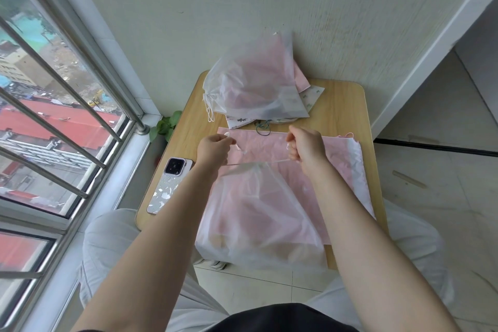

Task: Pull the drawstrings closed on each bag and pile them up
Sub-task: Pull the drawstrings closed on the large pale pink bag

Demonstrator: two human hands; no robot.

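Frosted bag (258,213) lies on the bench (342,105). Both hands, left hand (214,148) and right hand (305,147), pinch its drawstring (275,162) taut. Closed bags (250,83) sit at 12 o'clock.

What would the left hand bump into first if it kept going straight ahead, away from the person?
Probably the closed frosted bag piled at the back of the table. The left hand, gripping a drawstring, points that way, with only flat pink bags below its path. Depth is hard to judge.
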